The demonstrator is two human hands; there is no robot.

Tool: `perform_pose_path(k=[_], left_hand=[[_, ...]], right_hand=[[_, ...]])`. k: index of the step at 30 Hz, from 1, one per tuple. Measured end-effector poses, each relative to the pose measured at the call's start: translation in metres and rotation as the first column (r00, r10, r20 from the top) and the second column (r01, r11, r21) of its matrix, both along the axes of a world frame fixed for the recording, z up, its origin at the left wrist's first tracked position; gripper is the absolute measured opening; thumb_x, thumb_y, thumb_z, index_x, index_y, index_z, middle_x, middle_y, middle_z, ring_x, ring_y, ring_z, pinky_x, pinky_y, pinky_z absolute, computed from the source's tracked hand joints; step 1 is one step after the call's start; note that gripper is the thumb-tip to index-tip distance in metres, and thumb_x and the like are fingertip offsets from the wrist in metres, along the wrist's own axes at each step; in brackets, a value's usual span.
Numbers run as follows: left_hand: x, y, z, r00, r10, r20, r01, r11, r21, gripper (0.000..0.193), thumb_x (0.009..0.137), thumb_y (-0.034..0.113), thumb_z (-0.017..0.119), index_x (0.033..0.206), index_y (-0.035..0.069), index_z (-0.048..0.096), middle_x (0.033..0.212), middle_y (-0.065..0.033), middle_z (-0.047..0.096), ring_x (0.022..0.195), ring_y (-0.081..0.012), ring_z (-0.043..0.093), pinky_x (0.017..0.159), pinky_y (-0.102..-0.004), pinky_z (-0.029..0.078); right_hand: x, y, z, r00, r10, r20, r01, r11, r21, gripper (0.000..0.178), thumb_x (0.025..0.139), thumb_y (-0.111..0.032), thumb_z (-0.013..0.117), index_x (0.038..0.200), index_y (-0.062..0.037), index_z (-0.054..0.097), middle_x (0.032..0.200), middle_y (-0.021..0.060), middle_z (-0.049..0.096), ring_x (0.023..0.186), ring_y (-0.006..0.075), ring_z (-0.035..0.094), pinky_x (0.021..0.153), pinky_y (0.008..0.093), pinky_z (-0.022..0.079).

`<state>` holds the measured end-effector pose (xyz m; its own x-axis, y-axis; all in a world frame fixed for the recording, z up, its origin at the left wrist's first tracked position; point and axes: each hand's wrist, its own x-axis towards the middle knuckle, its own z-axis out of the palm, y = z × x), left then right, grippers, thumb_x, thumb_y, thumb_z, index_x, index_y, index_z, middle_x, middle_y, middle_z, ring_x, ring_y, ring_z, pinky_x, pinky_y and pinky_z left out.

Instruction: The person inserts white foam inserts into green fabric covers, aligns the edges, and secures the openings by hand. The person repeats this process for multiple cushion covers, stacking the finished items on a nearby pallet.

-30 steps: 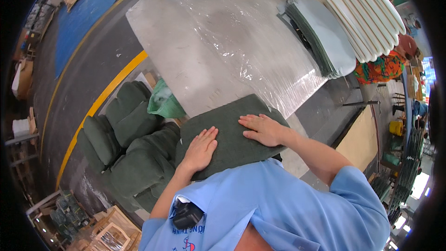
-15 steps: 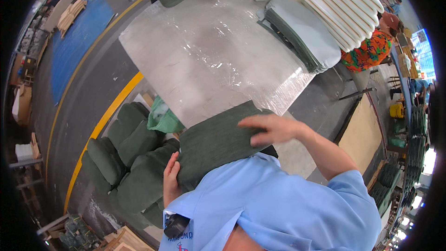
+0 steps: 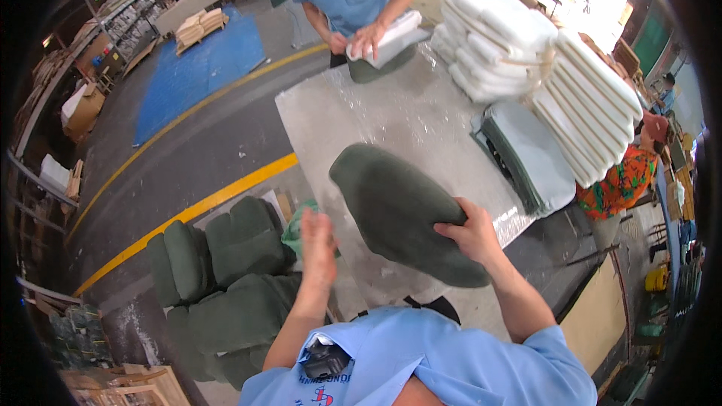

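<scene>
A dark green fabric-covered cushion, rounded at its ends, is held tilted over the near part of the table. My right hand grips its right edge, thumb on the face toward me and the other fingers mostly hidden behind. Left of the cushion and apart from it, my left hand is raised with its fingers stretched out, holding nothing. Just behind that hand shows a green bag, partly covered.
The table has a plastic-wrapped top. Grey-green covers and white foam pads are stacked at its right. A co-worker handles a white pad across it. Several green cushions lie at lower left.
The cushion has swung up and away from my body, its broad face now showing. My right hand has closed on its edge; my left hand has come off it. The view has tilted up.
</scene>
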<state>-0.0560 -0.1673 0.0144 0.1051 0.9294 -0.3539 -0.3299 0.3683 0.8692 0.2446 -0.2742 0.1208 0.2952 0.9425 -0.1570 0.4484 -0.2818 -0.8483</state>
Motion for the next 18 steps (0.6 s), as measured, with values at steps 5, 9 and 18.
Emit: perform_pose_path(k=[5,9,18], left_hand=[[0.073,0.032,0.001,0.922,-0.379,-0.079,0.386,0.917,0.104,0.051,0.102,0.046,0.070,0.139,0.011,0.063,0.129,-0.0027,0.071,0.110,-0.0109,0.065,0.095,-0.0343,0.049],[0.092,0.083,0.005,0.895,-0.424,-0.140,0.434,0.899,0.051,0.030,0.110,0.030,0.061,0.114,0.004,0.076,0.094,0.0002,0.076,0.078,-0.0122,0.067,0.076,-0.0309,0.053],[0.061,0.015,-0.104,0.086,-0.396,-0.914,0.913,0.398,-0.086,0.030,0.107,0.032,0.058,0.115,0.007,0.072,0.102,-0.0198,0.075,0.093,-0.0369,0.071,0.084,-0.0497,0.054]], right_hand=[[-0.021,-0.008,-0.030,0.624,-0.258,-0.738,0.494,0.862,0.116,0.051,0.087,-0.002,0.083,0.132,0.0034,0.058,0.119,0.0156,0.072,0.105,0.0271,0.071,0.094,0.0413,0.058],[-0.057,-0.028,-0.033,0.588,-0.220,-0.778,0.445,0.892,0.084,0.068,0.087,-0.008,0.086,0.143,0.0021,0.048,0.130,0.0165,0.067,0.114,0.0256,0.068,0.100,0.0396,0.056],[-0.041,-0.125,-0.082,0.840,0.157,-0.520,-0.428,0.781,-0.454,0.061,0.103,-0.044,0.068,0.142,0.0038,0.060,0.132,0.0218,0.069,0.115,0.0296,0.068,0.096,0.0395,0.055]])
